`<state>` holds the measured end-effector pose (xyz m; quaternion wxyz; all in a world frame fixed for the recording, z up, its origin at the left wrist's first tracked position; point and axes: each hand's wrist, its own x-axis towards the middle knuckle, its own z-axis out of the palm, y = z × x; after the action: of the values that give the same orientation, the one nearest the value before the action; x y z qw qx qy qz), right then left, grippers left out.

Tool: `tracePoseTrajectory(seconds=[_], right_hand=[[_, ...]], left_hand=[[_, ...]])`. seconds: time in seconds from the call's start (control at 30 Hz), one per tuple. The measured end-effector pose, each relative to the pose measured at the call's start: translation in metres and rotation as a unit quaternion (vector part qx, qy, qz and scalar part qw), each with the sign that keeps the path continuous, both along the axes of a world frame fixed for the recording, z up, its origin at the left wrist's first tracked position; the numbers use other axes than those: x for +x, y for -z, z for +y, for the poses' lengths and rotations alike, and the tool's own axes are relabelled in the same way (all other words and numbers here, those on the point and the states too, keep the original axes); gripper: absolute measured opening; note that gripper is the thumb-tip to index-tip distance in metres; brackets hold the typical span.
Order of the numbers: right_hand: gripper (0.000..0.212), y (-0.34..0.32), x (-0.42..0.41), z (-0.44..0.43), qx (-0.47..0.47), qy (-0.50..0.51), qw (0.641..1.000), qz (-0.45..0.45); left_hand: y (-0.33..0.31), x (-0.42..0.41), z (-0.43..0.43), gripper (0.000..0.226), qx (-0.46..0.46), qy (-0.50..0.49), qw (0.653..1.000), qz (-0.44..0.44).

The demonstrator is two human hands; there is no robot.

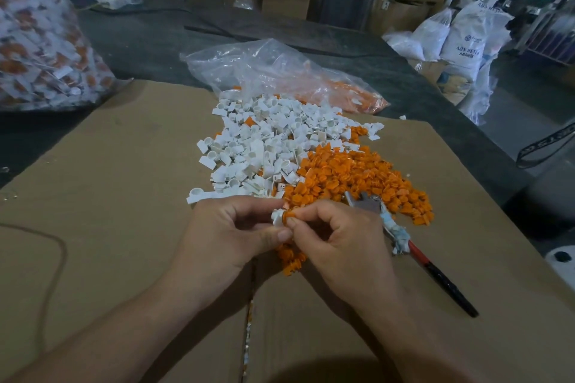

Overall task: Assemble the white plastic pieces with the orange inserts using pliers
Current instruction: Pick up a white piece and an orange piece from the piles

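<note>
- Left hand, head view: thumb and fingers curl round a white plastic piece, held just above the cardboard sheet in front of the person.
- Right hand, fingertips pinched together on an orange insert, presses it against the white piece's open end.
- Pliers lie untouched on the cardboard just right of the right hand, their metal head against the heap of orange inserts; the heap of white pieces sits beside it, further from the person.
- Judged from this, the step is seating the insert by hand. It likely goes best with the insert square to the opening and the white piece gripped firmly before the pliers squeeze it home; a tilted insert could jam.
- White sack at far right carries "ABS"; its other lettering is too blurred to read.
</note>
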<state>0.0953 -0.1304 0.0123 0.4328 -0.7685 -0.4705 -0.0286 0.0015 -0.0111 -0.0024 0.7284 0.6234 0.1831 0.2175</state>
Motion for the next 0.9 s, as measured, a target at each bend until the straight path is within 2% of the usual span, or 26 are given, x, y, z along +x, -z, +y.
tracePoseTrajectory(seconds=[0.13, 0.3, 0.37, 0.5, 0.63, 0.73, 0.8, 0.9], right_hand=[[0.005, 0.0001, 0.0045, -0.0025, -0.014, -0.01, 0.998, 0.059], [0.005, -0.0033, 0.0086, -0.0046, -0.034, -0.035, 0.994, 0.097], [0.003, -0.0043, 0.0094, -0.0045, -0.026, -0.041, 0.993, 0.107], [0.023, -0.0042, 0.0087, -0.0029, 0.028, -0.044, 0.992, 0.115], [0.031, -0.0046, 0.007, 0.0, 0.02, -0.065, 0.994, 0.081], [0.044, -0.0012, 0.0065, 0.0012, 0.047, -0.091, 0.991, 0.088], [0.045, 0.0008, 0.0057, 0.001, 0.057, -0.1, 0.989, 0.094], [0.046, 0.0011, 0.0039, 0.0012, 0.05, -0.118, 0.987, 0.098]], left_hand=[[0.0004, -0.0009, 0.0001, 0.05, 0.036, 0.006, 0.999, 0.004], [-0.0008, -0.0012, 0.0022, 0.05, 0.085, 0.009, 0.996, 0.017], [-0.0008, -0.0005, 0.0021, 0.046, 0.075, 0.015, 0.997, 0.021], [-0.0032, -0.0001, 0.002, 0.033, 0.011, 0.039, 0.999, 0.005], [-0.0049, -0.0011, 0.0007, 0.036, -0.002, 0.031, 1.0, -0.003], [-0.0049, 0.0008, -0.0008, 0.032, -0.057, 0.008, 0.998, -0.012], [-0.0046, 0.0014, -0.0006, 0.032, -0.089, -0.01, 0.996, -0.013], [-0.0068, 0.0016, 0.0004, 0.032, -0.089, -0.019, 0.996, -0.009]])
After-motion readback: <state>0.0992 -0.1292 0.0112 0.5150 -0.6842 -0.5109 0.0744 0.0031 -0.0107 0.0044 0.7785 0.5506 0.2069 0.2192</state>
